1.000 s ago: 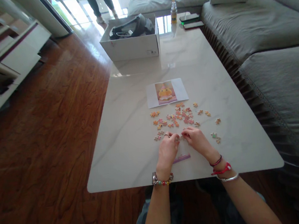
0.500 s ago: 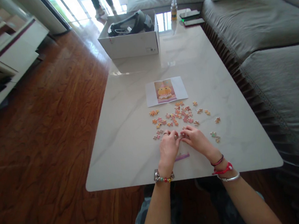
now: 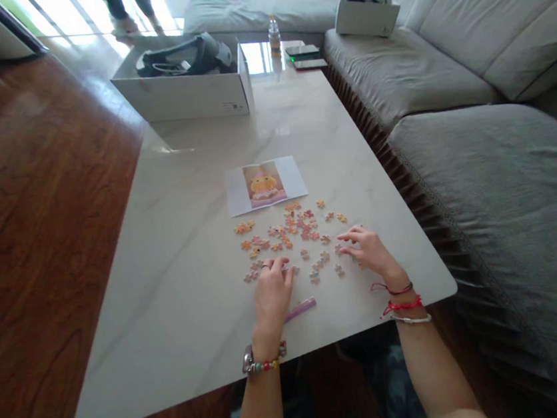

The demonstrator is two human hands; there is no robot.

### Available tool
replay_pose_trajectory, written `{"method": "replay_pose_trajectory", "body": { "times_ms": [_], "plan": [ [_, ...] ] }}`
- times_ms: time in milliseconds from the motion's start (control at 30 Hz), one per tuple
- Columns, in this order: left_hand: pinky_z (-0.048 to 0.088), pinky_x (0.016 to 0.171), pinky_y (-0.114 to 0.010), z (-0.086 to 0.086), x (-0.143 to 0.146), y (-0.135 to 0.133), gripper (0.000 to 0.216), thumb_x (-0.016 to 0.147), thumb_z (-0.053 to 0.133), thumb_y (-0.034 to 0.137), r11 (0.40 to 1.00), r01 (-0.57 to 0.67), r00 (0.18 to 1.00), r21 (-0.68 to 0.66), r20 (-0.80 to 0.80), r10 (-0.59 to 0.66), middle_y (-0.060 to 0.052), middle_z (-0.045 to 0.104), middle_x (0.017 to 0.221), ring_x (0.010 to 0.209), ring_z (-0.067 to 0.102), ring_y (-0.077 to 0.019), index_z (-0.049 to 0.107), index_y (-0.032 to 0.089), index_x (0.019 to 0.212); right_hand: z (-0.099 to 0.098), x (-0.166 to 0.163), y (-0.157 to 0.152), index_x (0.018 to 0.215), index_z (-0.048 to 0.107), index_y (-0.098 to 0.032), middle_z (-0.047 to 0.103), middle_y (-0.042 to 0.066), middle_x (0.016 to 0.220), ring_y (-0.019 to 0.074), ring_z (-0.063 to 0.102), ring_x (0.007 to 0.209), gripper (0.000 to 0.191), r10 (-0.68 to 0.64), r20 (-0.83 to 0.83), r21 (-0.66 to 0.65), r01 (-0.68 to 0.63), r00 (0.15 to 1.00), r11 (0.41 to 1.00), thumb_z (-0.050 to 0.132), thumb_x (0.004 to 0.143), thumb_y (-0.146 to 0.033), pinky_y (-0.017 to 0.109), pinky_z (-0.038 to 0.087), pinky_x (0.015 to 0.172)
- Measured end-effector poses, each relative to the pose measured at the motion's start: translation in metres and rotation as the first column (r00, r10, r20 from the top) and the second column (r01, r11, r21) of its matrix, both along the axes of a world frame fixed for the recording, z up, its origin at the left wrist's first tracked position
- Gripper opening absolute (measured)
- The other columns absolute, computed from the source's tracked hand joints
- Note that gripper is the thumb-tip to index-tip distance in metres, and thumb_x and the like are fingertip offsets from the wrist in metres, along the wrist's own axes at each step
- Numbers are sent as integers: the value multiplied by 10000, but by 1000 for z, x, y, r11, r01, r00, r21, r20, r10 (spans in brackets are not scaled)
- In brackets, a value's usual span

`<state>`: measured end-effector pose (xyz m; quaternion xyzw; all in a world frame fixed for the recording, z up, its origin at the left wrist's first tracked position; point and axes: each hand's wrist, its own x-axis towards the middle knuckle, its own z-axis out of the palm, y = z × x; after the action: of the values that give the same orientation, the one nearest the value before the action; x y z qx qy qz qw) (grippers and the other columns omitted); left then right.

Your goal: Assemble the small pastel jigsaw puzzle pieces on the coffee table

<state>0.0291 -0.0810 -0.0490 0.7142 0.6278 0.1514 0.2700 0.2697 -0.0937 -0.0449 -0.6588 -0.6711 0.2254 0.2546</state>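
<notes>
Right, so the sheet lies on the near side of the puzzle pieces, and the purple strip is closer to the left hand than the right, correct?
Not quite: the head view shows the sheet on the far side of the puzzle pieces. The strip is closer to the left hand than the right hand.

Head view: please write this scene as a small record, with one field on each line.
Left hand: fingers bent close to puzzle pieces; grip unclear
Right hand: thumb and forefinger apart, near other pieces
Puzzle pieces: scattered on the table
Printed sheet: flat, beyond the pieces
Purple strip: near the left hand
White box: far end, dark gear inside
</notes>
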Motion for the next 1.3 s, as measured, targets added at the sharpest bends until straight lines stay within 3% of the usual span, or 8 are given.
{"method": "replay_pose_trajectory", "body": {
  "times_ms": [133,233,333,533,733,933,1200,1300],
  "plan": [
    [434,671,-268,-1,-15,8,208,778,452,292,990,-112,992,81,61,108,-40,549,891,572,512,-100,562,172,909,9,24,-13,877,641,-193,592,32,793,133,540,667,192,-124,20,-40,125,992,991,579,713,-270,265,426,651],
    [427,678,-277,-2,-24,11,201,772,457,292,981,-158,987,116,41,154,-38,554,877,554,504,-101,567,167,885,5,29,-19,804,639,-184,556,12,739,126,528,651,164,-58,42,-154,64,997,986,626,657,-254,252,426,636],
    [426,673,-271,-1,-24,11,198,776,450,296,983,-146,989,112,46,142,-35,559,865,553,503,-101,569,167,868,-5,20,-17,713,615,-165,528,9,727,126,524,662,93,-18,59,-184,28,998,982,634,627,-195,246,423,639],
    [425,666,-263,-2,-20,10,197,786,435,293,990,-98,994,100,49,93,-35,568,862,580,514,-106,567,172,868,-8,14,-12,690,593,-155,525,9,714,127,524,667,63,-6,65,-180,18,998,983,621,634,-150,243,419,641],
    [420,675,-260,-2,-18,9,173,790,435,265,996,-53,999,68,17,52,-34,574,863,592,515,-105,563,177,866,-6,0,-6,826,596,-169,549,21,780,129,528,679,164,-38,61,-80,43,997,996,622,668,-201,260,426,662],
    [424,690,-252,-4,-18,8,162,782,448,227,1000,-5,1000,1,-25,5,-43,582,876,674,542,-118,563,173,883,-17,-20,5,684,565,-167,549,32,756,153,527,734,53,9,144,-23,-6,990,1000,594,658,-130,278,419,693],
    [430,729,-232,-1,-17,3,129,751,505,194,998,49,998,-49,-40,-51,-33,565,916,733,556,-108,570,192,862,-4,-43,8,663,560,-177,596,-14,651,104,522,582,89,101,-100,-1,-101,990,995,509,691,-110,219,406,591],
    [432,726,-230,-1,-17,1,121,754,513,206,997,61,997,-46,-42,-63,-34,561,924,746,556,-111,570,190,860,-4,-53,10,682,570,-177,587,-9,657,112,530,609,102,156,-84,11,-156,984,988,505,689,-100,228,420,616]
  ]
}}
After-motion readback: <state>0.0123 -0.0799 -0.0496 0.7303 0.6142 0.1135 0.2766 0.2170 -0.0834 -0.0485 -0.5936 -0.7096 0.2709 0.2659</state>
